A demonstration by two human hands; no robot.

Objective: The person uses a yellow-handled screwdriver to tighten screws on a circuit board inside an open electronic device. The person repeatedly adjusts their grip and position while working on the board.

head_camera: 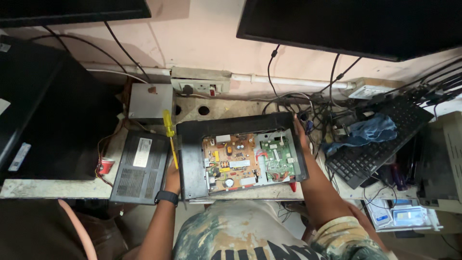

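Observation:
An opened black device (192,159) lies face down on the workbench, its back removed. Inside show a tan circuit board (232,161) and a green circuit board (276,158). My left hand (172,177) grips the device's left edge and also holds a yellow-handled screwdriver (169,136) that points up and away. A black watch sits on that wrist. My right hand (302,137) holds the device's right edge, fingers curled over the far corner.
A black vented box (140,166) lies left of the device, with a grey metal box (150,101) behind it. A black keyboard (378,144) with a blue cloth (370,129) sits right. Tangled cables (317,108), wall sockets (199,85) and two monitors are behind.

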